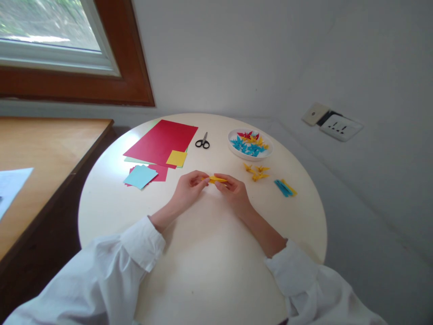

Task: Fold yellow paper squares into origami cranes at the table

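Note:
A narrow folded piece of yellow paper (215, 179) lies between both hands just above the round cream table (203, 262). My left hand (188, 188) pinches its left end with the fingers closed. My right hand (233, 189) pinches its right end, fingers curled over it. Both forearms come up from white sleeves at the bottom of the view.
A big red sheet (158, 141) lies over green paper at the back left, with a yellow square (176, 158) and a light blue square (140, 176). Black scissors (202, 142), a white dish (267, 152) of folded paper cranes, loose yellow cranes (257, 172) and folded blue and yellow strips (284, 187) lie to the right. A wooden counter (40, 153) stands at left.

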Motion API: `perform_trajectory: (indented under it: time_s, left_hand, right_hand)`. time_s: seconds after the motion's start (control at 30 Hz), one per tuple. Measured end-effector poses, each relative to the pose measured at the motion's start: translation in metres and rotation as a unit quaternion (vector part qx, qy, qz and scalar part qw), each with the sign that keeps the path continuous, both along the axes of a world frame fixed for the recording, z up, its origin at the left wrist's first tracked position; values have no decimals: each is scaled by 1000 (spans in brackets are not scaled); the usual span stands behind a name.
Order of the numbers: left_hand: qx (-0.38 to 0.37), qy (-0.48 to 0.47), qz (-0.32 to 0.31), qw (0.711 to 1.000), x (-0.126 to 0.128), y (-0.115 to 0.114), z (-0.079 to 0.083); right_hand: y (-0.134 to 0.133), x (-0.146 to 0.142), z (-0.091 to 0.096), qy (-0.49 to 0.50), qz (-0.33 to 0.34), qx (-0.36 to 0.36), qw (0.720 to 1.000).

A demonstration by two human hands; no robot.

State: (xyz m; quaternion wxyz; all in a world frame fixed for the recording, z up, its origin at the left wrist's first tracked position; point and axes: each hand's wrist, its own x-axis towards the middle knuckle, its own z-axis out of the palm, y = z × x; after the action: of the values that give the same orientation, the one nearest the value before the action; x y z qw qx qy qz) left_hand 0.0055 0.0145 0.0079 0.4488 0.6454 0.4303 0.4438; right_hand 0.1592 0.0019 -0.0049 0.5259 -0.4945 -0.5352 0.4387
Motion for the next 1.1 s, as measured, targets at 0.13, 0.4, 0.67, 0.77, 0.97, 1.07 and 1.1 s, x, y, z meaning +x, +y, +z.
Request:
perform_trajectory:
  time_s: [0.13,0.4,0.67,0.77,0.97,1.07,1.1]
  left_hand:
    - [4,23,2,1000,1,-2,0]
    - [6,22,-5,1000,2,0,-2]
    - [12,2,-32,999,2,2,-12]
    - [12,-1,-40,999,2,3,-11]
    - [34,-3,-58,998,-1,6,-11]
    - [33,1,-53,998,0,5,-10]
    - [30,2,-49,998,0,5,-9]
  right_hand:
    - [0,-1,-2,17,15,5,1000]
    - [-1,-1,0,27,23,24,999]
    - [-2,0,1,15,4,31,999]
    - [-3,1,4,13,20,39,999]
    - [-3,2,3,11,40,42,998]
    - [-1,2,0,15,34,42,998]
    - [0,2,-1,13,28,46,998]
